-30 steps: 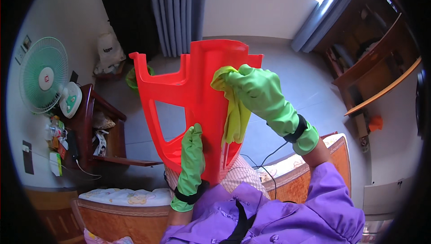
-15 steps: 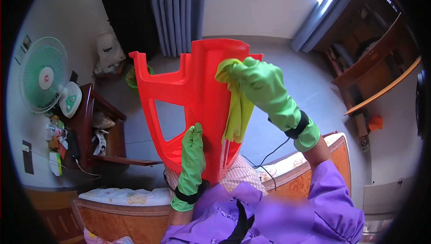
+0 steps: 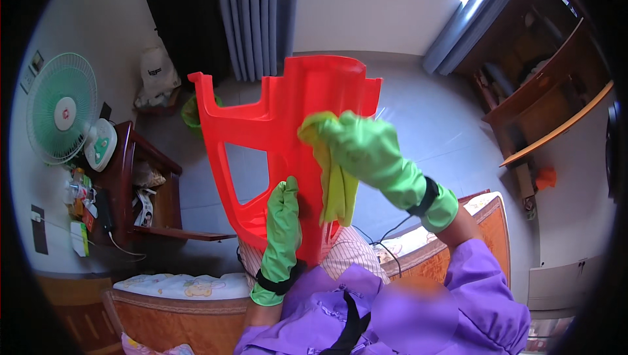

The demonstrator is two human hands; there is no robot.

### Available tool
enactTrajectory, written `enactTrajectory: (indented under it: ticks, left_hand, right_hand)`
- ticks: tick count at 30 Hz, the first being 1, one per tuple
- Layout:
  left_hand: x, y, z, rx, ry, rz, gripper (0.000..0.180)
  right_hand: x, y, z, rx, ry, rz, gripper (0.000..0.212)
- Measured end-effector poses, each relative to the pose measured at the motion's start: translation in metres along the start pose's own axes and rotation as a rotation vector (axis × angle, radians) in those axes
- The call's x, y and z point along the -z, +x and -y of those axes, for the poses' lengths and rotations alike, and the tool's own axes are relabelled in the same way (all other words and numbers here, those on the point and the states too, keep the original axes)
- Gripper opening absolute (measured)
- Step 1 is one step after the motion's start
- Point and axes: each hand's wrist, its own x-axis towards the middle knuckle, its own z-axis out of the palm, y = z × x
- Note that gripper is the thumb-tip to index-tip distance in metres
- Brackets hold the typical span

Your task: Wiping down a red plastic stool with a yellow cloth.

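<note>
A red plastic stool (image 3: 297, 103) stands tilted over my lap, its legs and open side frame toward the left. My left hand (image 3: 282, 224), in a green rubber glove, is closed on the stool's lower part beside the side opening; its fingertips are partly hidden. In my right hand (image 3: 363, 146), gloved the same way, a yellow-green cloth (image 3: 337, 191) is bunched and pressed against the stool's red face. The cloth's loose end hangs down below the fingers. Black bands circle both gloves at the wrists.
On the left, a green fan (image 3: 62, 110) and bottles stand by a dark wooden cabinet (image 3: 157, 195) with its door open. A cushioned wooden seat (image 3: 183, 289) is around me. Black cables (image 3: 386, 240) run close to my right. Wooden shelving (image 3: 536, 93) stands at far right.
My right hand has slid down and slightly left along the stool's face with the cloth. The left hand keeps its place, and the stool has turned very slightly.
</note>
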Motion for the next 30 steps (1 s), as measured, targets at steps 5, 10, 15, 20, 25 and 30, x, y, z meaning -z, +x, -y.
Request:
enactTrajectory:
  ticks: [5, 10, 15, 20, 25, 30]
  left_hand:
    - [-0.007, 0.002, -0.022, 0.098, 0.222, 0.046, 0.038]
    - [0.01, 0.007, 0.028, 0.01, 0.051, 0.064, 0.048]
    - [-0.002, 0.018, -0.005, 0.256, -0.272, 0.139, 0.061]
    - [0.002, 0.018, -0.007, 0.306, -0.339, 0.2, 0.059]
    - [-0.004, 0.011, -0.02, 0.248, -0.221, 0.165, 0.069]
    - [-0.005, 0.002, -0.037, 0.271, -0.214, 0.226, 0.072]
  right_hand:
    - [0.0, 0.043, -0.011, -0.158, -0.077, -0.192, 0.015]
    - [-0.018, 0.034, 0.038, -0.139, -0.436, 0.051, 0.017]
    - [-0.026, -0.009, 0.069, 0.016, -0.447, 0.151, 0.015]
    - [-0.028, -0.059, 0.102, 0.102, -0.348, 0.199, 0.008]
    - [-0.022, -0.062, 0.07, 0.097, -0.037, 0.193, 0.015]
    - [-0.019, -0.02, 0.045, -0.026, -0.028, 0.039, 0.018]
